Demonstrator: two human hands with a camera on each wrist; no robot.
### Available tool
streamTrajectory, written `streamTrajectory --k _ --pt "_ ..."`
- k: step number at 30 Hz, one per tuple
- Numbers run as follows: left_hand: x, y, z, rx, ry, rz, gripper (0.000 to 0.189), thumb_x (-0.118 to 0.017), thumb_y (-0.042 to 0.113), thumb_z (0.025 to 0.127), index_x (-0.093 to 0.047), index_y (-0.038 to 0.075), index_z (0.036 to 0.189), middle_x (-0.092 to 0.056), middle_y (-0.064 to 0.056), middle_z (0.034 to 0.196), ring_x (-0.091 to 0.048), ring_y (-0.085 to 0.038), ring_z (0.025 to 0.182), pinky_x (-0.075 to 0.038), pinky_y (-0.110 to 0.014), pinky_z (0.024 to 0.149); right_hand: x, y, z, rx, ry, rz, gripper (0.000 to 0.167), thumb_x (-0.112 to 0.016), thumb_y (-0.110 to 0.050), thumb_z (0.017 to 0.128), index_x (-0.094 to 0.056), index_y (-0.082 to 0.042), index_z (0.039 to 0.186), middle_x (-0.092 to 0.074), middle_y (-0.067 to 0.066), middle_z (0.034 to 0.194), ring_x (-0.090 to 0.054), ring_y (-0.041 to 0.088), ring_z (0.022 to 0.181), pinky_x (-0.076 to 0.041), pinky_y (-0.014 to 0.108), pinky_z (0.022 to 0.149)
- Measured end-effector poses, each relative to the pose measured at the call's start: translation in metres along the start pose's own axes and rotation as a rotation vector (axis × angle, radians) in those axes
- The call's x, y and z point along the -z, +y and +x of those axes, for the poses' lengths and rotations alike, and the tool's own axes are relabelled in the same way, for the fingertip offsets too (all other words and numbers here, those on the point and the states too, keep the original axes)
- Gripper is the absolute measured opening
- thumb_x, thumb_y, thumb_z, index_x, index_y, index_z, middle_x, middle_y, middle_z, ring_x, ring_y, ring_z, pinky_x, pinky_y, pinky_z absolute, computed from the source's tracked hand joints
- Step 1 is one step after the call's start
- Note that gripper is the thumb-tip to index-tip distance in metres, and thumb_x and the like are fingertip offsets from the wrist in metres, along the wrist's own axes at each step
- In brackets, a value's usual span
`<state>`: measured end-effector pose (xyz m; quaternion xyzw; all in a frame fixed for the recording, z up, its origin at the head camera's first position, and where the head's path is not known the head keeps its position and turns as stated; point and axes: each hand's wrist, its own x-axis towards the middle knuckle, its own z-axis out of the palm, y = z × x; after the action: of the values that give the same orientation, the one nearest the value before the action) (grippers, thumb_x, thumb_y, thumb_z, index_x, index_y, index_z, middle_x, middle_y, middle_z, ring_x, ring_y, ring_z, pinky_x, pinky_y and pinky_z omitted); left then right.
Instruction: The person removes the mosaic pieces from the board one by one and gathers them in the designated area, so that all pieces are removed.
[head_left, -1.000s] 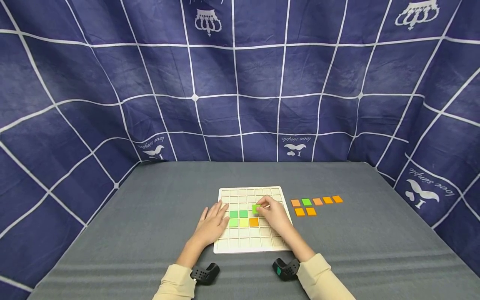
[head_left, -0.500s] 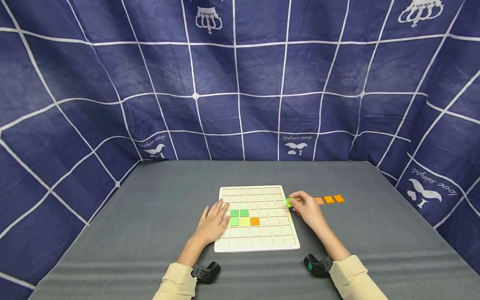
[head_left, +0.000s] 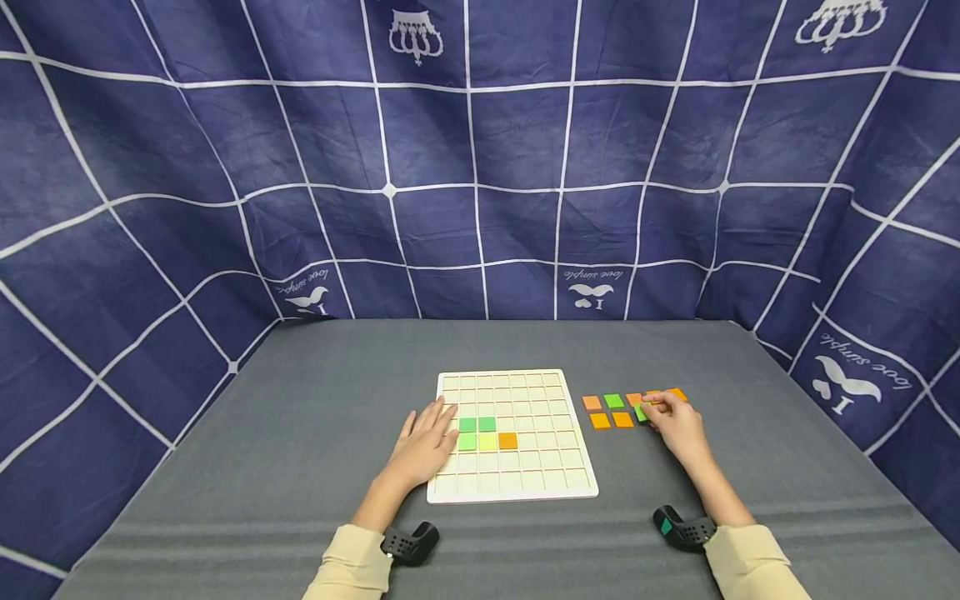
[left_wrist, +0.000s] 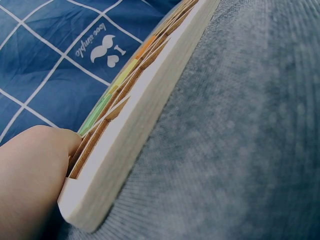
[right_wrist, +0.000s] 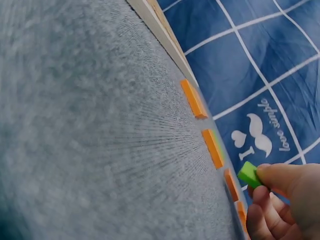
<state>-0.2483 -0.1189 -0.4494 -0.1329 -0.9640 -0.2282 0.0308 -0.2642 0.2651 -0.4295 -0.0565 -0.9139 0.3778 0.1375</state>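
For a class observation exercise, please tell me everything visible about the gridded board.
The board is squarish, cream-coloured and looks wooden, with a plain rim, rounded corners and thin ridges dividing it into square cells. It lies flat on the grey cloth. In its cells lie two green tiles side by side and, in the row just below them, a light green tile, a yellow tile and an orange tile. The left hand rests on its left edge, partly covering it.

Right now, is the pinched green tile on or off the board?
Off. The right hand pinches the green tile right of the board, near orange tiles.
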Motion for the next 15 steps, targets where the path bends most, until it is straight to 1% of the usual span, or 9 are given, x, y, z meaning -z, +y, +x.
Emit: streamTrajectory --k 6,13,15 --pt "0.0001 0.0012 -0.0003 0.0 -0.004 0.002 0.049 -0.036 0.032 0.096 -0.033 0.014 0.142 -0.021 -0.01 0.151 -0.021 -0.028 0.139 -0.007 -0.05 0.113 -0.0011 0.0073 -0.0014 0.007 -0.048 -0.042 0.027 -0.054 -0.021 0.09 -0.061 -0.001 0.107 -0.064 0.013 0.088 -0.052 0.005 0.064 -0.042 0.022 0.056" --pt "0.0004 0.0016 -0.0007 0.0 -0.002 -0.005 0.048 -0.037 0.031 0.096 -0.035 0.013 0.141 -0.022 -0.011 0.151 -0.021 -0.029 0.139 -0.007 -0.051 0.113 -0.0042 0.0097 -0.0027 0.014 -0.047 -0.07 0.027 -0.052 -0.02 0.091 -0.06 0.0 0.107 -0.062 0.016 0.093 -0.054 0.016 0.072 -0.041 0.024 0.059" --pt "0.0008 0.0017 -0.0007 0.009 -0.01 -0.001 0.049 -0.036 0.032 0.096 -0.033 0.014 0.142 -0.021 -0.01 0.151 -0.02 -0.028 0.14 -0.006 -0.05 0.113 -0.0049 0.0102 -0.002 0.015 -0.047 -0.081 0.027 -0.052 -0.02 0.091 -0.061 0.0 0.107 -0.061 0.016 0.093 -0.055 0.018 0.074 -0.041 0.024 0.06"
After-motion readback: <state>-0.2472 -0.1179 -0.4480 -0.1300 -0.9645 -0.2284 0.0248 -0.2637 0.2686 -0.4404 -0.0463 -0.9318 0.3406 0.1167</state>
